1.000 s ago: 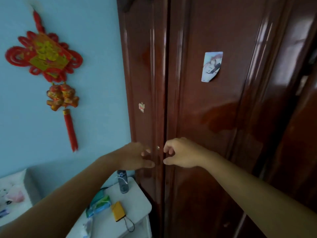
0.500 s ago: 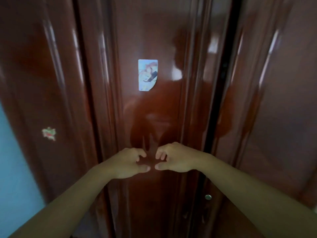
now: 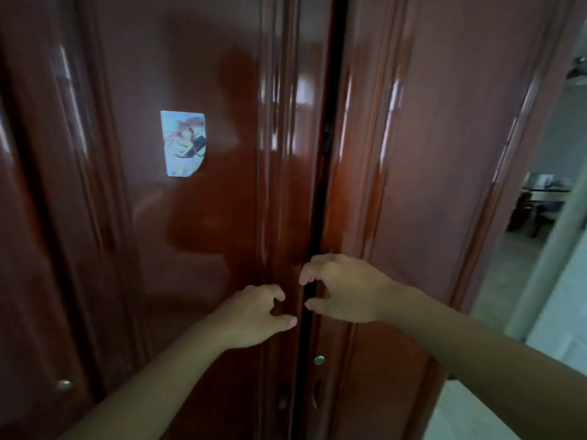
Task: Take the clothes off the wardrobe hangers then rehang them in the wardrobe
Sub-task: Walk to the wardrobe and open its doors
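Head view: two glossy dark-red wardrobe doors point(image 3: 197, 249) fill the frame, with a thin dark gap point(image 3: 320, 198) running between them at 12 o'clock. The left hand point(image 3: 254, 315) has fingers curled, thumb out toward the gap, at the left door's edge; whether its grip has closed on the edge, cannot tell. The right hand point(image 3: 343, 289) sits just across the gap at 1 o'clock, fingers and thumb bent in a half-open claw around the right door's edge, apparently not clamped. Clothes and hangers not visible; presumably behind the doors. A sticker point(image 3: 183, 142) sits at 10 o'clock, and small round knobs point(image 3: 319, 360) at 6 o'clock below the hands. Risks, as judged: fingertips may slip on the slick lacquer; fingers in the gap could get pinched; an uneven pull may jam one door against the other.
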